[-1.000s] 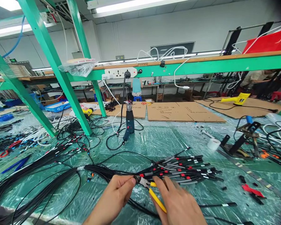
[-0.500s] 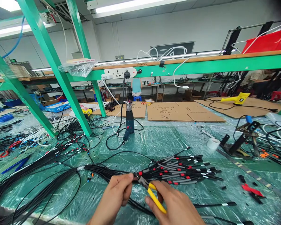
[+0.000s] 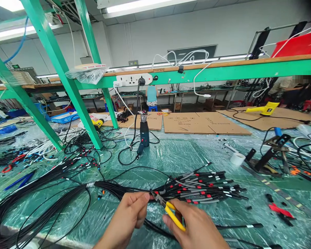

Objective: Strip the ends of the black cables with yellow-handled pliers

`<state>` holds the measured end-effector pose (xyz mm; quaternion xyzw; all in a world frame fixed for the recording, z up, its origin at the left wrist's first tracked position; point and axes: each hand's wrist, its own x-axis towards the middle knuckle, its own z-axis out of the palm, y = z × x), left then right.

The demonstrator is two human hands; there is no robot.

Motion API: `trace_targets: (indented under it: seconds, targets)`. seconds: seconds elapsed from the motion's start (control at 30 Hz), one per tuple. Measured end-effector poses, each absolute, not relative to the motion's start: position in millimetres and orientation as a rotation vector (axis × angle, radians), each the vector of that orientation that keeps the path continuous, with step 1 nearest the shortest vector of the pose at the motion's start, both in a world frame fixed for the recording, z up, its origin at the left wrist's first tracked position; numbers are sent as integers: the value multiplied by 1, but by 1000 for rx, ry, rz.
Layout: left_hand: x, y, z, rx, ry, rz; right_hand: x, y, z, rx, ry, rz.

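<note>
My right hand [image 3: 197,221] is wrapped round the yellow-handled cutting pliers [image 3: 175,217], whose metal jaws point up and left. Just left of the jaws, my left hand [image 3: 128,216] is closed in a pinch on a thin black cable [image 3: 151,191]; its fingers hide most of the held part. The plier tips are at this cable, close to a red band; whether they bite into it I cannot tell. Behind both hands lies a bundle of black cables [image 3: 114,189], its ends fanned out to the right with red, grey and white sleeves [image 3: 202,188].
A dark heat gun [image 3: 144,136] stands upright beyond the bundle. Blue-handled pliers [image 3: 20,181] lie at left. At right are a white roll [image 3: 237,158], a metal fixture [image 3: 268,155] and a red scrap [image 3: 281,210]. Green posts [image 3: 80,114] rise at left; flattened cardboard [image 3: 189,122] lies behind.
Both hands stay together at the same cable, with the pliers tilted slightly differently. The whole view has shifted a little.
</note>
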<state>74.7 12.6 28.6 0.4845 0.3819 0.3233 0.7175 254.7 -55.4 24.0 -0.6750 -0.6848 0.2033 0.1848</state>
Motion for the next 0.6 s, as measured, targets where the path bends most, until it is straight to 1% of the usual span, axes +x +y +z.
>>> trace_targets:
  seconds: [0.13, 0.2, 0.37, 0.53, 0.6]
  targets:
    - [75, 10, 26, 1054, 848, 729, 254, -52, 37, -1700, -1817, 1000]
    - [75, 10, 25, 1064, 866, 734, 253, -52, 37, -1657, -1794, 1064]
    - [72, 17, 27, 1138, 948, 695, 249, -55, 34, -1837, -1884, 822]
    - [69, 24, 32, 1229, 961, 576, 247, -55, 33, -1922, -1957, 704]
    - [69, 24, 32, 1261, 964, 577, 247, -54, 29, -1947, -1992, 604]
